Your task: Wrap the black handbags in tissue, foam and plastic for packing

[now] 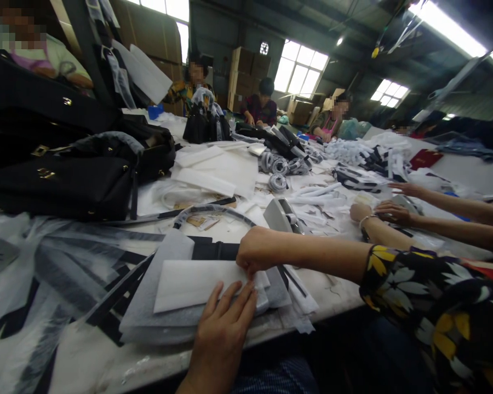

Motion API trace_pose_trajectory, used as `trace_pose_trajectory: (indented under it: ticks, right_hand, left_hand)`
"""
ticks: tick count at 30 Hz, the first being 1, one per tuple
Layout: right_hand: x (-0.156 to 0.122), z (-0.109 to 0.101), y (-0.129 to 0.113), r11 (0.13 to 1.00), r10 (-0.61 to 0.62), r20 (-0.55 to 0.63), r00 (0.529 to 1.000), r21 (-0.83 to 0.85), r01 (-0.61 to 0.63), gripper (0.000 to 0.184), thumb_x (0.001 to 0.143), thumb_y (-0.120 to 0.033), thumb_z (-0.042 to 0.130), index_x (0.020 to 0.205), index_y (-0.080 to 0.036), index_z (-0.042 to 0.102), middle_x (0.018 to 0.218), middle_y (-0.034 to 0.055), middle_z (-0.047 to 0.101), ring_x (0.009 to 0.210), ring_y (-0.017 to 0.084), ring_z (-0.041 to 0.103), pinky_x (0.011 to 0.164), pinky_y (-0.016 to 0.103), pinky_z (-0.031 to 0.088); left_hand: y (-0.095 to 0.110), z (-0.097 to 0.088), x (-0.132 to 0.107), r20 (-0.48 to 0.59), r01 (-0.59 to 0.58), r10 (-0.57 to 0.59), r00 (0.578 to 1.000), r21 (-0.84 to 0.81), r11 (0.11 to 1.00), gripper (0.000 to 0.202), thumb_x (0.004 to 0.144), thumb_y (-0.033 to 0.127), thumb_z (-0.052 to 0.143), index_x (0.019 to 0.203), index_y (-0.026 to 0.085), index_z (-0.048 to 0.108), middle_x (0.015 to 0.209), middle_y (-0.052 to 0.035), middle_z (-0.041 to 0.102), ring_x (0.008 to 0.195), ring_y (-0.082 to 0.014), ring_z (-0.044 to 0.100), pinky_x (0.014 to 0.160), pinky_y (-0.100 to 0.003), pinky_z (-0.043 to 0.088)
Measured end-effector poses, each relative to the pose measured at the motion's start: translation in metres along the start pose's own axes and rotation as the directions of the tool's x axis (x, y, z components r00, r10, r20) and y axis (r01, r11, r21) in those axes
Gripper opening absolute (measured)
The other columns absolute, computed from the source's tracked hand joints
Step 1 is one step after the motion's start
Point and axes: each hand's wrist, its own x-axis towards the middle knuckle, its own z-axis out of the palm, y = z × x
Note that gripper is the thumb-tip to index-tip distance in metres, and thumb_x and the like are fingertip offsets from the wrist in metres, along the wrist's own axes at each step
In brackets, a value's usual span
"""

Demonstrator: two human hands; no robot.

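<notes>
A flat stack of grey-white foam sheets [143, 301] lies in front of me at the table's edge, with a dark bag-like piece [205, 250] showing behind it. A handle wrapped in clear film [213, 209] arches up beyond. A folded white foam sheet [193, 282] rests on top of the stack. My left hand [225, 323] lies over its near edge, fingers stretched out. Coming in from the right, my right hand [257, 250] is closed, its fingertips pinched beside my left fingertips at the sheet's right end. What the pinch holds is hidden.
Black handbags [82, 183] with gold-coloured clasps are piled at the left. Film-covered dark strips [74, 251] spread below them. Foam sheets [217, 164] and wrapped coils [278, 182] lie farther back. Co-workers' hands [361, 213] work close by on the right; other people sit across the table.
</notes>
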Motion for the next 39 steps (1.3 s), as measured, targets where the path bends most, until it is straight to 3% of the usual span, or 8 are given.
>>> trace_pose_trajectory:
  ticks: [7, 15, 21, 25, 28, 30, 33, 39]
  right_hand:
    - [0.017, 0.005, 0.020, 0.993, 0.100, 0.025, 0.995, 0.067, -0.101, 0.055, 0.066, -0.066, 0.078, 0.096, -0.021, 0.068, 0.080, 0.0053, 0.072, 0.075, 0.023, 0.066, 0.057, 0.026, 0.028]
    - [0.028, 0.029, 0.056, 0.875, 0.143, 0.073, 0.987, 0.456, -0.161, 0.074, 0.052, -0.069, 0.084, 0.104, -0.024, 0.056, 0.082, -0.0022, 0.066, 0.069, 0.017, 0.059, 0.060, 0.024, 0.033]
    - [0.049, 0.056, 0.080, 0.684, 0.050, 0.104, 0.993, 0.721, -0.110, 0.067, 0.052, -0.055, 0.090, 0.099, -0.020, 0.058, 0.081, -0.0052, 0.063, 0.073, 0.013, 0.059, 0.063, 0.020, 0.042]
    - [0.053, 0.053, 0.090, 0.705, 0.099, 0.118, 0.988, 0.692, -0.153, 0.045, 0.063, -0.039, 0.089, 0.097, -0.020, 0.066, 0.083, -0.0047, 0.070, 0.074, 0.013, 0.064, 0.064, 0.020, 0.043]
    - [0.041, 0.040, 0.091, 0.740, 0.260, 0.044, 0.965, 0.632, -0.228, 0.026, 0.067, -0.018, 0.085, 0.089, -0.017, 0.070, 0.079, -0.0005, 0.072, 0.078, 0.017, 0.067, 0.070, 0.023, 0.044]
    - [0.026, 0.033, 0.080, 0.747, 0.386, -0.050, 0.921, 0.603, -0.281, 0.021, 0.072, -0.011, 0.079, 0.091, -0.016, 0.072, 0.087, 0.0044, 0.074, 0.088, 0.022, 0.068, 0.077, 0.026, 0.044]
    - [-0.003, 0.037, 0.039, 0.743, 0.456, -0.213, 0.864, 0.626, -0.238, 0.020, 0.088, -0.023, 0.069, 0.108, -0.019, 0.071, 0.109, 0.0059, 0.073, 0.104, 0.021, 0.066, 0.089, 0.027, 0.044]
    - [-0.037, 0.090, -0.066, 0.794, 0.395, -0.572, 0.719, 0.606, 0.046, 0.039, 0.101, -0.037, 0.048, 0.130, -0.016, 0.063, 0.133, 0.0113, 0.064, 0.126, 0.024, 0.057, 0.110, 0.037, 0.041]
  left_hand:
    - [0.002, 0.003, -0.001, -0.062, 0.021, -0.023, 0.998, -0.039, 0.999, 0.039, 0.104, 0.031, 0.033, 0.123, 0.028, 0.067, 0.130, 0.0041, 0.066, 0.119, -0.0177, 0.059, 0.120, -0.039, 0.026]
    - [-0.002, 0.009, -0.001, -0.130, -0.007, 0.001, 0.991, -0.053, 0.999, 0.037, 0.104, 0.031, 0.035, 0.123, 0.027, 0.067, 0.132, 0.0076, 0.064, 0.118, -0.0163, 0.059, 0.123, -0.034, 0.018]
    - [-0.006, 0.015, -0.002, -0.160, -0.043, 0.038, 0.986, -0.028, 0.999, 0.037, 0.104, 0.030, 0.035, 0.122, 0.026, 0.068, 0.132, 0.0080, 0.064, 0.117, -0.0166, 0.059, 0.123, -0.033, 0.016]
    - [-0.009, 0.015, -0.001, -0.158, -0.096, 0.097, 0.983, 0.014, 0.995, 0.041, 0.104, 0.021, 0.032, 0.121, 0.025, 0.068, 0.132, 0.0077, 0.065, 0.116, -0.0160, 0.059, 0.123, -0.033, 0.016]
    - [-0.009, 0.015, 0.001, -0.154, -0.093, 0.093, 0.984, 0.010, 0.996, 0.038, 0.103, 0.022, 0.035, 0.121, 0.026, 0.068, 0.131, 0.0078, 0.065, 0.118, -0.0154, 0.059, 0.123, -0.032, 0.016]
    - [-0.009, 0.016, 0.001, -0.207, -0.089, 0.085, 0.975, -0.009, 0.996, 0.036, 0.103, 0.022, 0.036, 0.119, 0.026, 0.069, 0.128, 0.0072, 0.067, 0.116, -0.0156, 0.060, 0.122, -0.032, 0.018]
    - [-0.010, 0.017, -0.001, -0.183, -0.098, 0.098, 0.978, 0.008, 0.995, 0.035, 0.101, 0.018, 0.039, 0.121, 0.026, 0.067, 0.128, 0.0053, 0.067, 0.117, -0.0168, 0.060, 0.121, -0.035, 0.021]
    - [-0.007, 0.004, 0.002, -0.110, -0.089, 0.089, 0.990, 0.010, 0.996, 0.031, 0.099, 0.016, 0.042, 0.119, 0.021, 0.066, 0.121, -0.0014, 0.071, 0.117, -0.0186, 0.062, 0.115, -0.041, 0.037]
